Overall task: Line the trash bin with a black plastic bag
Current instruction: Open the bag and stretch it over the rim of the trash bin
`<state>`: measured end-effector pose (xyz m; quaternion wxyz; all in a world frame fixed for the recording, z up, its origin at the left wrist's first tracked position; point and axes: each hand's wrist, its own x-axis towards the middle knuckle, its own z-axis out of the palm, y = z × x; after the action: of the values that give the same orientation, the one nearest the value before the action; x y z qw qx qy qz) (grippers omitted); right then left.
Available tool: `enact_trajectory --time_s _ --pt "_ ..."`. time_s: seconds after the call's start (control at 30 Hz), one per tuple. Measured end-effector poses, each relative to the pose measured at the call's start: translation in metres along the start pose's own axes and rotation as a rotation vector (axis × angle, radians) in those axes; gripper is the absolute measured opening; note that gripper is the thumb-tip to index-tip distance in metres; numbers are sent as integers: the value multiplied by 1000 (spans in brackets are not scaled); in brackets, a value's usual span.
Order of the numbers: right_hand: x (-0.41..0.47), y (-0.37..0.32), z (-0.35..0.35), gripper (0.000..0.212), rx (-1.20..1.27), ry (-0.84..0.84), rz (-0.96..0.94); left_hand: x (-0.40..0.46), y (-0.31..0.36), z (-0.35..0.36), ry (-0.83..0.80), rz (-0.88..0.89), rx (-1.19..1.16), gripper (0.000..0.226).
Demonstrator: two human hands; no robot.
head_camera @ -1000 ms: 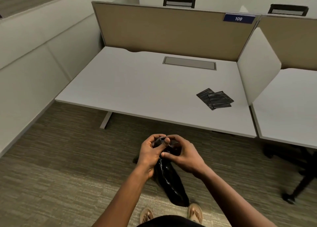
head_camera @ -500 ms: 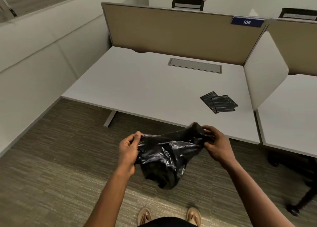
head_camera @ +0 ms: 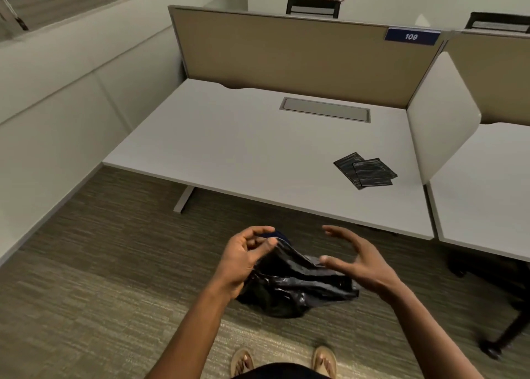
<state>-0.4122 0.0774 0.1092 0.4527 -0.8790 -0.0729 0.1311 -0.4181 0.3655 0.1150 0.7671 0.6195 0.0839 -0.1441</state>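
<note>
A crumpled black plastic bag (head_camera: 295,287) hangs in the air in front of me, above the carpet. My left hand (head_camera: 243,258) pinches its upper edge between thumb and fingers. My right hand (head_camera: 358,261) hovers just right of the bag with fingers spread, holding nothing. No trash bin is visible in the head view.
A white desk (head_camera: 243,155) stands ahead with two folded black bags (head_camera: 365,171) near its right side. A beige partition (head_camera: 286,54) backs the desk, and a white divider (head_camera: 441,115) separates a second desk at right. An office chair base (head_camera: 499,341) sits at lower right.
The bag went from a tight bundle to stretched between both hands. Now my right hand has let go and opened, while the left still holds the edge.
</note>
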Motion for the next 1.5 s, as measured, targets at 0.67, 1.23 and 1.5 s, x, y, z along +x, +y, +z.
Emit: enact_trajectory --time_s 0.67,1.23,1.5 --pt "53 -28 40 31 -184 204 13 11 -38 -64 322 -127 1472 36" --pt "47 -27 34 54 -410 229 -82 36 -29 -67 416 188 949 46" --pt "54 -20 29 48 -325 212 22 52 -6 -55 513 112 818 43"
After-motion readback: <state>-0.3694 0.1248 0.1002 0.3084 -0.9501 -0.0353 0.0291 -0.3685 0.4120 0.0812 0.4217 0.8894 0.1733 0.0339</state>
